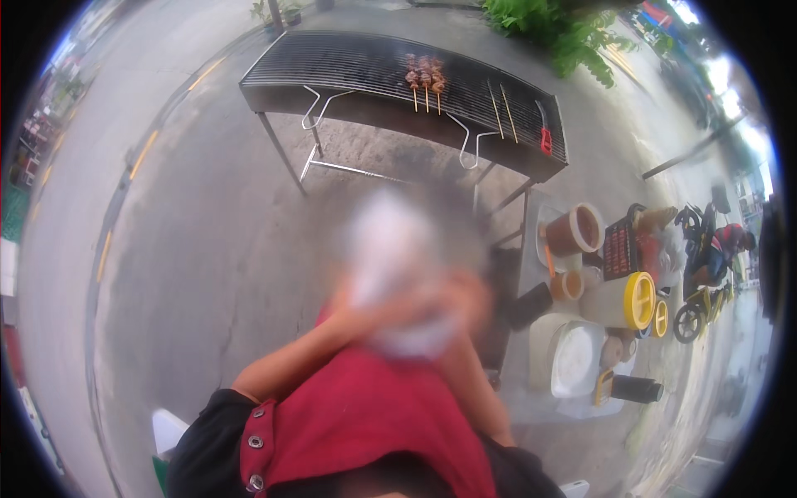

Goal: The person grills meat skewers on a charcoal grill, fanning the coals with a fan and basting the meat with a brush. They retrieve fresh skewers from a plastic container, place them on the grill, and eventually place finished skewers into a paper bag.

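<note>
Both my hands are raised close in front of my chest and heavily blurred. My left hand (389, 314) and my right hand (467, 295) meet at a whitish, blurred thing (392, 249), perhaps cloth or paper. How the fingers lie on it does not show. Beyond them stands a long metal charcoal grill (348, 59) on legs. Several meat skewers (426, 71) lie together on its grate, sticks over the near edge. Farther right on the grate are two thin bare sticks (509, 115) and a red-handled utensil (546, 140).
To my right, a table (520, 386) carries a brown sauce bucket (573, 229), a yellow-lidded container (638, 300), a white tub (576, 358), a black basket (621, 246) and a calculator (603, 387). A person (725, 249) and motorbikes are farther off. Leaves (529, 28) hang beyond the grill.
</note>
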Action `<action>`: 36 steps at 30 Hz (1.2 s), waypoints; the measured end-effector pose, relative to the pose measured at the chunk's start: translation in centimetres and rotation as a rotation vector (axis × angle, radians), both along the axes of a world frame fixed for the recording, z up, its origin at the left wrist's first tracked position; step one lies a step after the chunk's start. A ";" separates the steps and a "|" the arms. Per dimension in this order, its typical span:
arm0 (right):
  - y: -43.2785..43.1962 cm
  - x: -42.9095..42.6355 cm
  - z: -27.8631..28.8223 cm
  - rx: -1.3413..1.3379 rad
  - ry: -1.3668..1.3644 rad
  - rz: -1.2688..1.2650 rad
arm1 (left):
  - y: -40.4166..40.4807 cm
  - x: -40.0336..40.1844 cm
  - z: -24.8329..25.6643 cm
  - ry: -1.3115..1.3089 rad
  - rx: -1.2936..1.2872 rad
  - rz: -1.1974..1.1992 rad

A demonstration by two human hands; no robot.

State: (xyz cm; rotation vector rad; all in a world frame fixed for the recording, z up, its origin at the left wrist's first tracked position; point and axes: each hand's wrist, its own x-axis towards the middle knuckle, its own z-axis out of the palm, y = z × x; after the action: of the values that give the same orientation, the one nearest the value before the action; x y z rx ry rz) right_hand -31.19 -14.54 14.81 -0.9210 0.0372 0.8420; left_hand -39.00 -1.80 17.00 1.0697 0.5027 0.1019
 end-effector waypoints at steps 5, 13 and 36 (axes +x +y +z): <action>3.4 -0.6 0.1 0.029 0.114 -0.031 | 3.7 0.0 -1.6 0.008 0.107 -0.064; 3.8 1.0 0.8 -0.620 -0.724 -0.280 | 8.0 1.7 -7.9 -0.125 0.302 -0.018; 2.2 5.9 0.4 -0.895 -1.253 0.372 | 3.9 6.5 3.9 -0.611 0.926 -0.570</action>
State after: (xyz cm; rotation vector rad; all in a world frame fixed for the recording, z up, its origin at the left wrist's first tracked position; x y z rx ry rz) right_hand -25.26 -12.30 15.24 -2.2220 -0.9316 0.4237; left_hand -32.49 2.14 20.89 1.9487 -0.4766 0.1540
